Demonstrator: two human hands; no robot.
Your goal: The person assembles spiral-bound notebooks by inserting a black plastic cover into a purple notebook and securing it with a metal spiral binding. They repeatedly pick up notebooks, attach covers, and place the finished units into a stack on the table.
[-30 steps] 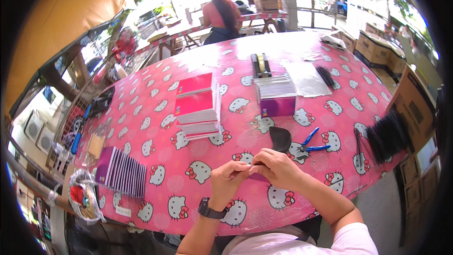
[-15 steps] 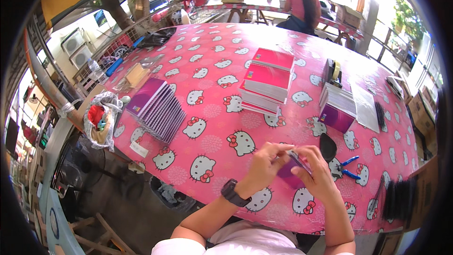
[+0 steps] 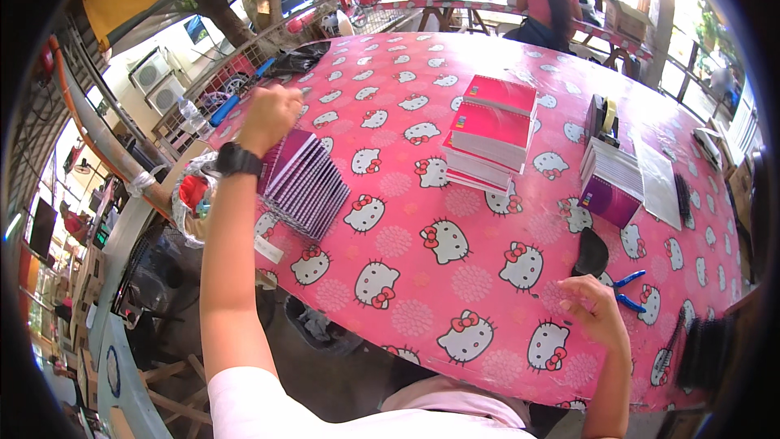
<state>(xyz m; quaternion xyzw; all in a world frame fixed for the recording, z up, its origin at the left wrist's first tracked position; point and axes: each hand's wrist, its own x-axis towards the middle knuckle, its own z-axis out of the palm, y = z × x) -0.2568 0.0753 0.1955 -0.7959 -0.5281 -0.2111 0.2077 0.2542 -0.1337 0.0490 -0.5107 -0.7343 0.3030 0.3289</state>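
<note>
My left hand point(image 3: 272, 118) is at the far left, above the back end of a stack of purple spiral notebooks point(image 3: 307, 191). Its fingers are curled closed, and a small greyish bit shows at the fingertips, too small to name. My right hand point(image 3: 597, 309) hovers over the near right of the table with loosely bent fingers apart and nothing in it. Just beyond it lie a black rounded pouch-like piece point(image 3: 591, 254) and blue-handled pliers point(image 3: 630, 291).
Pink-covered notebooks point(image 3: 491, 130) are stacked mid-table. Right of them stand more purple notebooks point(image 3: 611, 187), a tape dispenser point(image 3: 601, 118) and a clear sheet point(image 3: 656, 183). Black wire combs point(image 3: 707, 354) sit at the right edge. A plastic bag point(image 3: 195, 195) hangs at the left edge. Another person sits beyond.
The purple notebook between my hands has left that spot. My left hand has swung far left to the purple stack; my right hand has loosened and moved slightly right. The view has shifted.
</note>
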